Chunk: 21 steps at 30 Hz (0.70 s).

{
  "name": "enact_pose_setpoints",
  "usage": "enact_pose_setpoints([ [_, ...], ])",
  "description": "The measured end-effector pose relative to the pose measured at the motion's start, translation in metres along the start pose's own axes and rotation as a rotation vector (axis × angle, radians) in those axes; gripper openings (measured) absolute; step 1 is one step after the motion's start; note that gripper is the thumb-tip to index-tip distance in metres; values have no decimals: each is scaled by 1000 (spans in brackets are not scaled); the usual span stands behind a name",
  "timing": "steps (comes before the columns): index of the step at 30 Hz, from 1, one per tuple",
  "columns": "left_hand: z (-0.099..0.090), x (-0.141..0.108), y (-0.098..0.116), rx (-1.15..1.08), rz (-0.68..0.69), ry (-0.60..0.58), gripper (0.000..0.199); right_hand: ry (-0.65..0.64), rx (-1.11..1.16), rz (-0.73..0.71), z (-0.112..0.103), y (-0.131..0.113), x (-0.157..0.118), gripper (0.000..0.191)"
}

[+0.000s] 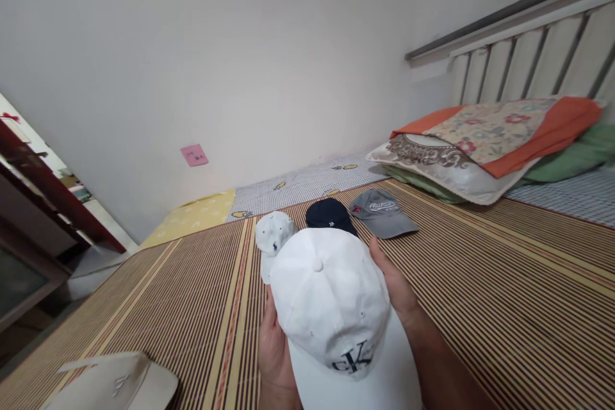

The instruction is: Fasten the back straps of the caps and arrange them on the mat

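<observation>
A white baseball cap (pixel 331 295) with dark embroidered letters on its front is held up close to me, its brim toward me. My left hand (pixel 276 352) grips the cap's left side, the fingers partly hidden behind it. On the other side my right hand (pixel 398 288) holds the cap, thumb along its edge and the other fingers out of sight. Just beyond lie a pale cap (pixel 275 234) with a small dark emblem, a navy cap (pixel 329 213) partly covered by the white one, and a grey cap (pixel 384 213) with white lettering.
A beige cap (pixel 120 384) lies at the lower left on the striped mat (pixel 192 295). Stacked pillows (pixel 504 134) sit at the right, below a white radiator (pixel 528 57) and a pipe. A wall (pixel 240 64) with a pink note (pixel 194 155) stands behind the bed.
</observation>
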<state>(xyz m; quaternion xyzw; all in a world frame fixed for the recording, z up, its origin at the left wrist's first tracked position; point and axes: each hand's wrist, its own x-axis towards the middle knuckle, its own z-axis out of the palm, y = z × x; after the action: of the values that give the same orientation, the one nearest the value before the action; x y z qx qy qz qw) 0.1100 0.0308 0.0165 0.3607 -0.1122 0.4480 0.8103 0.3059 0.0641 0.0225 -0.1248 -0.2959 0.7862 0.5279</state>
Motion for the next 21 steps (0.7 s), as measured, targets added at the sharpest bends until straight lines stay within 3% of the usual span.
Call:
enact_pose_setpoints([
  [5, 1, 3, -1, 22, -3, -1, 87, -19, 43, 83, 2, -4, -1, 77],
  [8, -2, 2, 1, 13, -10, -2, 86, 36, 50, 102, 1, -2, 4, 65],
  [14, -19, -6, 9, -20, -33, 4, 82, 335, -32, -39, -22, 16, 20, 31],
  [21, -17, -2, 1, -57, -35, -22, 80, 329, -124, -120, -35, 9, 16, 27],
])
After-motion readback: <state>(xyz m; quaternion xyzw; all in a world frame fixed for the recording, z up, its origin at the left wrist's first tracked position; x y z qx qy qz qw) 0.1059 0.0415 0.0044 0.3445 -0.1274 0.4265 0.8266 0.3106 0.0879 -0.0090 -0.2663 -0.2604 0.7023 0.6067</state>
